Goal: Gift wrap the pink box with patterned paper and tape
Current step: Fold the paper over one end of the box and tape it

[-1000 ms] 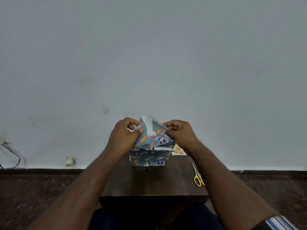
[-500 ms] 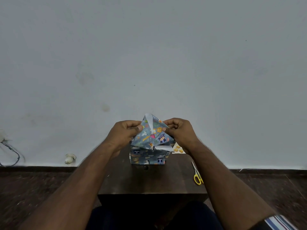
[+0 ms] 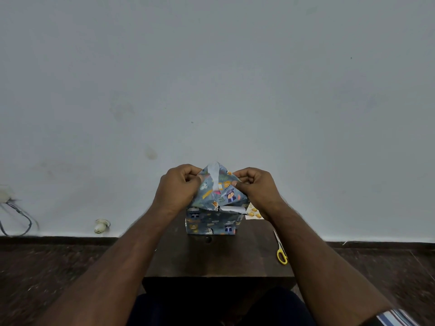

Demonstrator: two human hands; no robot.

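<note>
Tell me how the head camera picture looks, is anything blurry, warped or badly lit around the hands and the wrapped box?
Head view: dim, even light with no glare; wide-angle bending stretches the forearms toward the bottom corners; the patterned paper prints read clearly; left hand and right hand look slightly soft at the edges; the table is dark, yellow scissors stay distinct.
</note>
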